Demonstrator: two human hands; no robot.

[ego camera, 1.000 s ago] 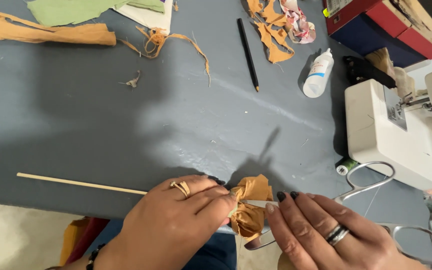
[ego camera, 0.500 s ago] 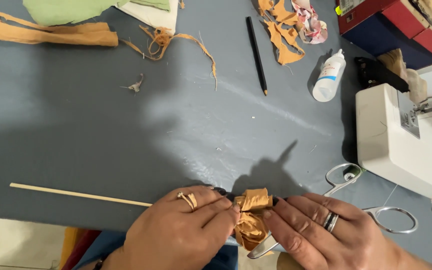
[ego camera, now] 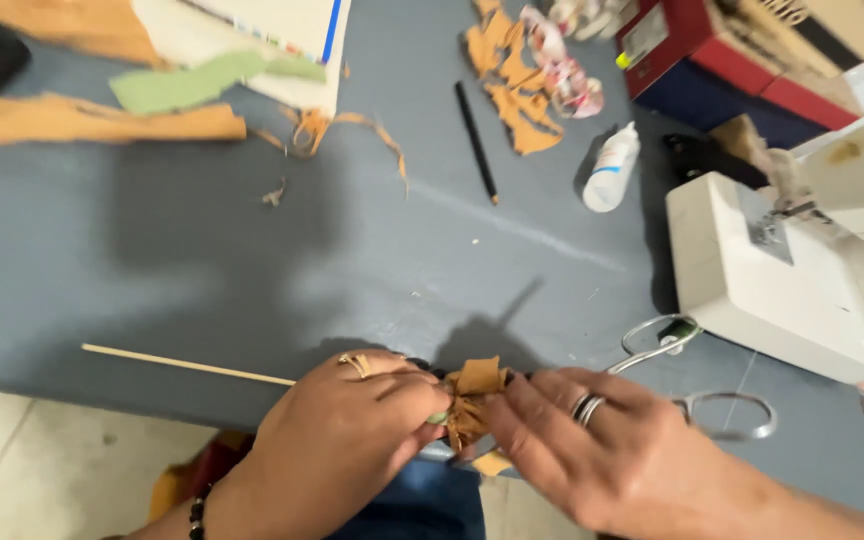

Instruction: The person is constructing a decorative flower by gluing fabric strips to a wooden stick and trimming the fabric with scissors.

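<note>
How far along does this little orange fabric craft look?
Cutting looks done: orange fabric scraps lie at the table's far edge, and the scissors rest beside the right hand. In hand: both hands, the left hand included, pinch a gathered orange fabric bundle on a thin wooden stick. The glue bottle stands apart, untouched.

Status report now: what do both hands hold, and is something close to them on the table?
Left hand and right hand both pinch small bunched orange fabric piece. Thin wooden stick at left hand. Metal scissors lie under right hand, on grey table.
</note>
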